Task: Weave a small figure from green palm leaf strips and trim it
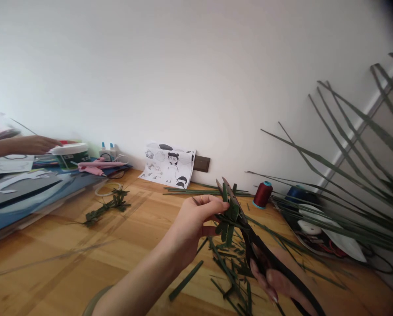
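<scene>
Between the thumb and fingers of my left hand (196, 219) is a woven piece of green leaf strips (228, 228), with short ends sticking out. My right hand (272, 281) grips the black handles of a pair of scissors (254, 237). Their blades point up and away, slightly parted, right at the leaf piece; whether a strip lies between them I cannot tell. Below both hands, cut leaf scraps (229, 263) are scattered on the wooden table (137, 272). A finished-looking woven leaf figure (107, 206) lies on the table to the left.
A dark red thread spool (262, 195) stands beyond the scissors. Long green leaves (315, 158) spread over a tray (301, 237) at right. A printed drawing sheet (170, 169) leans on the wall. Leftward are a pink glue gun (99, 166), a green tub (71, 156) and another person's hand (41, 144).
</scene>
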Tool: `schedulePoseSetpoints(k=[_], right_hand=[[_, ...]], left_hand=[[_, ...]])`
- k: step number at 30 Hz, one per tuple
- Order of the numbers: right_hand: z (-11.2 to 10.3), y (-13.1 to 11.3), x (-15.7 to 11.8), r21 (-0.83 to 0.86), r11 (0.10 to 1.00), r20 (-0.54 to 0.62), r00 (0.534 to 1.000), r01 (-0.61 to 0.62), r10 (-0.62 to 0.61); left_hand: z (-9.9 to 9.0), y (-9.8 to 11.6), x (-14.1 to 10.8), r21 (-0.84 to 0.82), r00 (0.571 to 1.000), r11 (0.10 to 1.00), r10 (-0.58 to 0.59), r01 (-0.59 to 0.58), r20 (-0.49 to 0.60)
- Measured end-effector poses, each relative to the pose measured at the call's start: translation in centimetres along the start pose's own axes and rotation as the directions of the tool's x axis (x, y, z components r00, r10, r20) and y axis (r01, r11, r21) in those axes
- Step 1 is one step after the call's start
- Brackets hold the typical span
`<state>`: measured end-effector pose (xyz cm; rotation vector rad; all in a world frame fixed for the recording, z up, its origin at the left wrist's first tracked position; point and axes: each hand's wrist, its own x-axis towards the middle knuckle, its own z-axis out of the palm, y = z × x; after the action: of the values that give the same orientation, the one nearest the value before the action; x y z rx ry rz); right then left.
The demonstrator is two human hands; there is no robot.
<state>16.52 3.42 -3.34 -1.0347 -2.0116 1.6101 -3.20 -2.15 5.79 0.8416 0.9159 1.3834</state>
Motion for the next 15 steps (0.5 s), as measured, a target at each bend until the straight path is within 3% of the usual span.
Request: schedulePoseSetpoints(k=[7, 15], right_hand=[[-0.36, 0.54, 0.27, 0.175, 0.984, 0.094, 0.996, -0.026, 0.01], [-0.42, 0.55, 0.0, 0.173, 0.985, 0.113, 0.994, -0.026, 0.007]], left_hand=[[-0.12, 0.12, 0.09, 0.018, 1.0, 1.0, 0.002, -0.003, 0.023], [0.32, 0.1, -0.06, 0.0, 1.0, 1.0, -0.005, 0.005, -0.03]])
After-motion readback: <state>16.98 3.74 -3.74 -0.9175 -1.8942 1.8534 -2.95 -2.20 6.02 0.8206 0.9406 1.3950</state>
